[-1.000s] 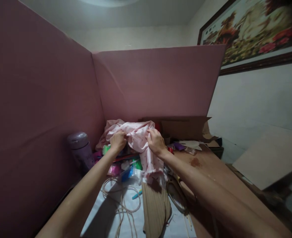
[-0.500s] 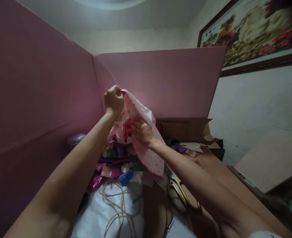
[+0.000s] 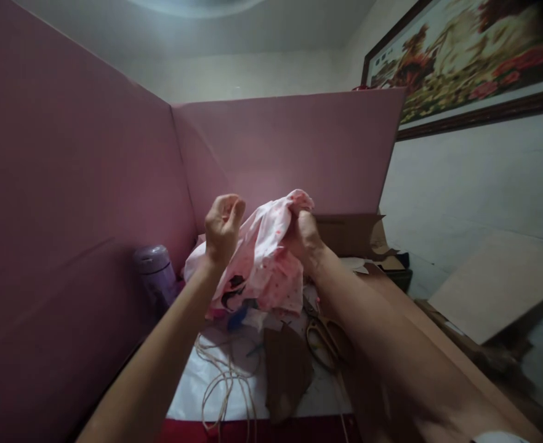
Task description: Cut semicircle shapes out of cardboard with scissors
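A pale pink cloth with small red spots (image 3: 271, 246) hangs bunched over the things at the middle of the table. My right hand (image 3: 306, 234) grips its raised upper end, fingers partly hidden by folds. My left hand (image 3: 224, 224) is in front of the cloth's left part, fingers curled in against the thumb; no cloth shows in its grip. Below the cloth lie a blue packet (image 3: 237, 318) and gold-handled scissors (image 3: 324, 338). Loops of twine (image 3: 225, 375) rest on a white sheet (image 3: 186, 387), with a brown cardboard piece (image 3: 287, 372) beside them.
A lilac lidded bottle (image 3: 155, 271) stands by the pink panel (image 3: 91, 184) on the left. Another pink panel (image 3: 281, 147) closes off the back. Cut cardboard (image 3: 349, 237) sits behind my right hand, and a pale board (image 3: 497, 283) leans at the right.
The cloth's raised end has passed from my left hand to my right, which has moved up and rightward. My left hand has come lower. The cloth now covers more of the coloured packets.
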